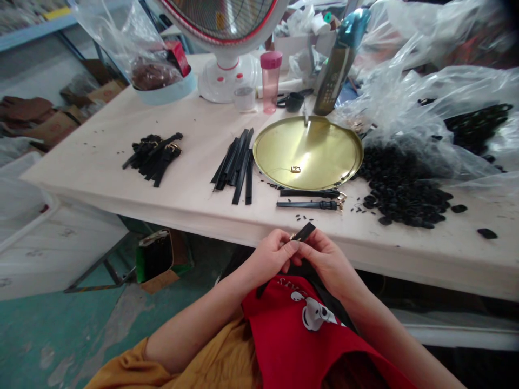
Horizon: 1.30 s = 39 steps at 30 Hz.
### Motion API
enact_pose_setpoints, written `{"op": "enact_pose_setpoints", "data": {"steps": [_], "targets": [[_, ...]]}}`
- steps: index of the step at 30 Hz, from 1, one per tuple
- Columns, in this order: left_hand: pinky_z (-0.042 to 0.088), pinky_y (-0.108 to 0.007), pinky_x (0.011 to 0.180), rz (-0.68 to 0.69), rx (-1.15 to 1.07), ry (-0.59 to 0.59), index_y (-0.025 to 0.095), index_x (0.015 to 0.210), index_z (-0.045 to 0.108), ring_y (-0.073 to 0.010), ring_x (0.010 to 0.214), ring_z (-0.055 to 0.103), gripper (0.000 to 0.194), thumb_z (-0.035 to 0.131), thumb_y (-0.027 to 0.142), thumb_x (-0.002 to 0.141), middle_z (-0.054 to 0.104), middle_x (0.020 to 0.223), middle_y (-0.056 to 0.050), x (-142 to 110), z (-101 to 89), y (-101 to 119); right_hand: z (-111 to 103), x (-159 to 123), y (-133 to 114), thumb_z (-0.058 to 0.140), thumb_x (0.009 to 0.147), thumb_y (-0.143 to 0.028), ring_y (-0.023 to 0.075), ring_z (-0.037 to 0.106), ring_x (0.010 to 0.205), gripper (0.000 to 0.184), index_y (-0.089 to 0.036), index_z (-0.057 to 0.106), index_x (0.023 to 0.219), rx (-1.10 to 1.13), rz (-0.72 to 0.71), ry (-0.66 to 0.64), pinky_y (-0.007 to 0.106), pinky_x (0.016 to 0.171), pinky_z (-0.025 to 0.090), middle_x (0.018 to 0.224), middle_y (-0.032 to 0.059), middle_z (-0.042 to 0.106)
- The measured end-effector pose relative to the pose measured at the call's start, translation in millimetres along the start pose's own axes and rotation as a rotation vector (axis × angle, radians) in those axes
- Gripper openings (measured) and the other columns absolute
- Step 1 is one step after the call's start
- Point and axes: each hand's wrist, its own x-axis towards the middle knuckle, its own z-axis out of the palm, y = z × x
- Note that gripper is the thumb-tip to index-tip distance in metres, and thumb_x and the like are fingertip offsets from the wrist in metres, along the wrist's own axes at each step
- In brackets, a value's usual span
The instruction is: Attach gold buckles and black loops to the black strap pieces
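Nearest, in front of the gold-coloured tray [279, 146], the left hand [279, 254] and right hand [322, 254] both grip a black strap [305, 231] with closed fingers; a small metal piece [292, 237] shows by the left fingertips. This strap appears partly worked – the fingers hide its join. Between hands and tray, two buckled straps [306, 205] lie on the tabletop [186, 194], apparently complete. Inside the tray's near part rests one loose buckle [295, 169]. Left of the tray are plain black strips [232, 167], seemingly unworked; farther left, a buckled bundle [156, 159] looks done. Right of it spreads a pile of black discs [405, 189]. Behind stand a pink-lidded bottle [271, 81] and a fan [227, 81].
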Motion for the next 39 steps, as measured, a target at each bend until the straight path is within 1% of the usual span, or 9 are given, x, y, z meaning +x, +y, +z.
{"op": "enact_pose_setpoints", "data": {"steps": [13,15,20,25,29,33,35,38,39], "targets": [[0.028,-0.016,0.041,-0.052,-0.031,-0.009,0.016,0.078,0.039,-0.0034,0.041,0.041,0.021,0.046,0.036,0.081,0.058,0.062,0.001,0.1,0.3,-4.8,-5.0,1.7,8.7,0.06,0.073,-0.04,0.0105,0.049,0.052,0.022,-0.019,0.053,0.072,0.054,0.079,0.02,0.024,0.054,0.04,0.056,-0.0034,0.054],[0.029,-0.016,0.04,-0.049,-0.017,0.022,0.016,0.077,0.039,-0.0037,0.04,0.04,0.019,0.045,0.034,0.081,0.058,0.061,0.002,1.6,2.2,-6.5,-2.9,0.2,8.3,0.058,0.074,-0.041,0.0106,0.047,0.052,0.022,-0.02,0.052,0.07,-0.046,0.007,0.087,0.024,0.053,0.039,0.057,-0.0035,0.052],[0.031,-0.017,0.04,-0.023,0.077,0.101,0.017,0.076,0.04,-0.0053,0.04,0.04,0.019,0.044,0.035,0.081,0.054,0.057,0.004,3.6,4.0,-9.9,-6.8,-0.5,8.8,0.063,0.07,-0.033,0.0158,0.05,0.07,0.014,-0.02,0.059,0.072,-0.582,-0.348,0.277,0.028,0.066,0.04,0.074,0.0019,0.057],[0.026,-0.016,0.038,-0.035,0.07,0.012,0.017,0.072,0.04,-0.0044,0.038,0.037,0.029,0.05,0.043,0.078,0.054,0.053,0.004,8.0,-3.8,-1.8,-14.8,10.8,8.0,0.06,0.073,-0.037,0.0134,0.049,0.06,0.019,-0.019,0.056,0.073,-0.374,-0.129,0.096,0.026,0.058,0.041,0.065,-0.0006,0.057],[0.024,-0.016,0.037,-0.07,0.023,0.011,0.018,0.07,0.038,-0.0049,0.036,0.036,0.033,0.053,0.046,0.075,0.05,0.048,0.006,22.6,-8.7,4.9,-16.1,15.5,-1.4,0.056,0.077,-0.034,0.0139,0.05,0.068,0.015,-0.02,0.057,0.073,-0.497,-0.3,0.092,0.026,0.063,0.041,0.07,-0.0003,0.055],[0.037,-0.02,0.049,0.002,0.092,-0.031,0.018,0.095,0.045,-0.0084,0.049,0.048,0.028,0.053,0.038,0.076,0.058,0.068,0.003,38.1,-7.7,13.1,-35.8,18.0,-22.5,0.047,0.084,-0.031,0.0154,0.053,0.076,0.017,-0.021,0.059,0.08,-0.724,-0.387,-0.043,0.027,0.069,0.041,0.08,0.0019,0.058],[0.037,-0.021,0.055,0.048,0.234,-0.093,0.019,0.096,0.051,-0.01,0.055,0.049,0.023,0.048,0.034,0.079,0.057,0.068,0.003,43.8,-7.8,16.8,-60.0,23.1,-39.9,0.048,0.083,-0.033,0.0157,0.054,0.074,0.017,-0.021,0.059,0.086,-0.863,-0.383,0.062,0.027,0.067,0.041,0.08,0.0021,0.059],[0.035,-0.022,0.057,0.05,0.355,-0.047,0.018,0.082,0.057,-0.0117,0.059,0.049,0.022,0.044,0.035,0.081,0.053,0.061,0.003,50.4,-9.7,18.1,-104.9,35.6,-71.2,0.048,0.082,-0.035,0.0163,0.053,0.068,0.018,-0.02,0.058,0.082,-1.2,-0.473,0.46,0.028,0.064,0.04,0.075,0.003,0.057],[0.035,-0.022,0.057,0.039,0.355,-0.012,0.018,0.081,0.056,-0.0117,0.059,0.048,0.023,0.043,0.037,0.082,0.052,0.06,0.003,52.0,-10.2,17.3,-118.1,40.2,-80.5,0.048,0.082,-0.033,0.0166,0.053,0.069,0.018,-0.019,0.059,0.08,-1.358,-0.488,0.528,0.029,0.064,0.039,0.077,0.0037,0.057]]}}
